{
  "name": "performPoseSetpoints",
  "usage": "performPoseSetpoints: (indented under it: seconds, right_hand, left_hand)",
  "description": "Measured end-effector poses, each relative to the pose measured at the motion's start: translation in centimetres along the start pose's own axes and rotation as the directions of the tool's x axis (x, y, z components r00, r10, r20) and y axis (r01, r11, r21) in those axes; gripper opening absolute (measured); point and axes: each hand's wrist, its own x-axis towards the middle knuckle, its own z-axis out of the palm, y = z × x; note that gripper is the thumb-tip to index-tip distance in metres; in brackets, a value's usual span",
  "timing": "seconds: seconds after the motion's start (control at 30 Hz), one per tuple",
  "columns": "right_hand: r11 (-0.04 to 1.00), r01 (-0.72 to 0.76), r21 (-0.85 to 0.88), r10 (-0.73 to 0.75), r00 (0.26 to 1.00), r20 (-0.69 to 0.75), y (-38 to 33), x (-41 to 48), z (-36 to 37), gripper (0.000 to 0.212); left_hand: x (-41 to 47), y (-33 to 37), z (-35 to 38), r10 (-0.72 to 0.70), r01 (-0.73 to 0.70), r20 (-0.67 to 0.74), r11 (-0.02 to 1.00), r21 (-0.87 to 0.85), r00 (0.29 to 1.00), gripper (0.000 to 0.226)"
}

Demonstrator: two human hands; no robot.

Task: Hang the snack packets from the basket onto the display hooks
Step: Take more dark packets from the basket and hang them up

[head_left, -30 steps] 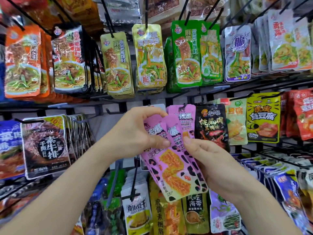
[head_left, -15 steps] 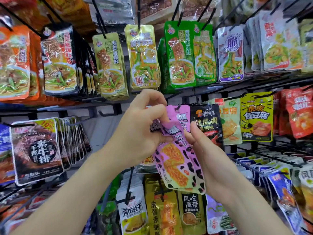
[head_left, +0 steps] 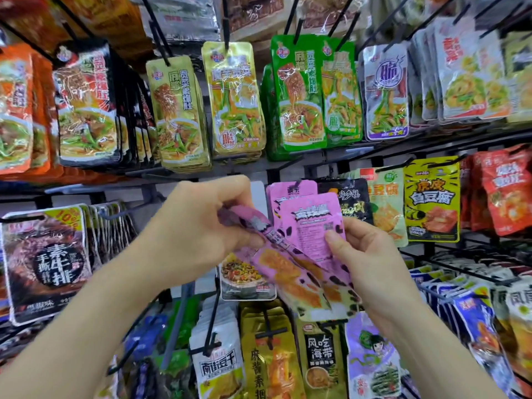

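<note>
Head-camera view of a snack aisle: a person's two bare hands work a small bunch of pink packets (head_left: 299, 272) at the middle of a rack of display hooks (head_left: 161, 44). Left hand (head_left: 198, 228) is closed around the top ends of the packets, fingers curled and pinching the pink film, which trails down and to the right from the fist. Right hand (head_left: 362, 254) grips from the right side, its thumb (head_left: 335, 243) pressed flat on the printed back of one upturned pink packet (head_left: 313, 226), the other fingers folded behind the bunch. One more pink packet (head_left: 290, 191) of the same kind shows just behind, at the far side of the hands, beside a black packet (head_left: 352, 200). Rows of yellow (head_left: 233, 102) and green packets (head_left: 299, 93) hang above; a yellow tofu packet (head_left: 431, 200) hangs to the right, and a dark packet (head_left: 46, 263) to the left. The basket is out of view.
</note>
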Motion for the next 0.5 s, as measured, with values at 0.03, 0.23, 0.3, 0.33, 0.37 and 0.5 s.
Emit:
performPoseSetpoints:
  seconds: [0.03, 0.23, 0.3, 0.33, 0.37, 0.5]
  right_hand:
    - [1.000, -0.001, 0.010, 0.001, 1.000, 0.002, -0.3, 0.1, -0.2, 0.022]
    - [0.872, 0.353, -0.338, -0.399, 0.914, -0.076, -1.5, 0.4, 0.4, 0.019]
    - [0.796, 0.446, -0.410, -0.500, 0.865, -0.029, -1.4, -0.4, 0.9, 0.018]
    - [0.816, 0.455, -0.356, -0.487, 0.873, -0.002, -1.3, -0.9, 1.0, 0.016]
    - [0.864, 0.419, -0.277, -0.426, 0.904, 0.039, -1.3, -1.4, 1.0, 0.009]
    - [0.972, 0.197, -0.129, -0.177, 0.972, 0.152, -0.9, -0.8, 0.1, 0.025]
  left_hand:
    - [0.2, 0.3, -0.4, -0.036, 0.036, 0.060, 0.999, -0.006, 0.998, 0.029]
    - [0.5, 0.6, 1.8, -0.087, 0.058, 0.248, 0.990, 0.125, 0.965, 0.040]
    - [0.3, 0.4, 2.4, 0.003, -0.024, 0.214, 0.995, 0.097, 0.977, 0.029]
    - [0.2, 0.1, 2.5, 0.041, -0.062, 0.206, 0.993, 0.100, 0.978, 0.028]
    - [0.0, 0.0, 2.6, 0.065, -0.090, 0.207, 0.990, 0.112, 0.976, 0.030]
    - [-0.4, -0.1, 2.7, 0.146, -0.160, 0.237, 0.986, 0.040, 0.961, 0.041]
